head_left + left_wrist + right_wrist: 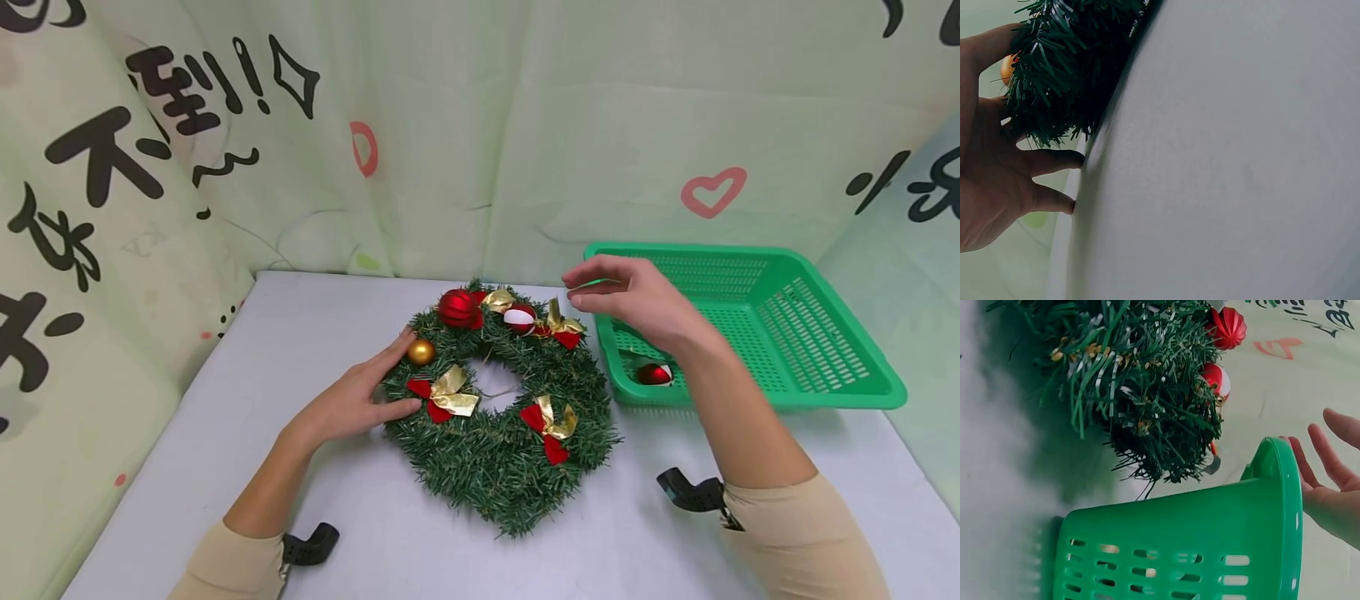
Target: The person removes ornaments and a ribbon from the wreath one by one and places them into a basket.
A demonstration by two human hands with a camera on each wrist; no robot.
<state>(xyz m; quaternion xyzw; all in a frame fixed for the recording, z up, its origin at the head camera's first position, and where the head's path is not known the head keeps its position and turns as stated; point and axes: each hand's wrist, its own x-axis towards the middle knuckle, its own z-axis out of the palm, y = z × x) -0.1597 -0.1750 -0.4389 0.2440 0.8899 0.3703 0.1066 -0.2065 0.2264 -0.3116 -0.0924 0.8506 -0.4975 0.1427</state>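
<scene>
A green wreath (502, 475) lies on the table, decorated with red-and-gold bows (453, 392), a ribbed red ball (459, 308), a red-and-white ball (519, 318) and a small gold ball (422, 352). My left hand (360, 396) rests against the wreath's left side with fingers spread; in the left wrist view two fingertips (1063, 203) reach down to the tabletop. My right hand (637, 300) is in the air above the left rim of a green basket (840, 333), fingers loosely bent and holding nothing. Inside the basket lies a red-and-white ball (655, 374).
The white-covered table (315, 333) meets a pale printed curtain (480, 150) behind and at the sides. The basket stands to the right of the wreath, close beside it. Black devices (690, 492) are strapped at both wrists.
</scene>
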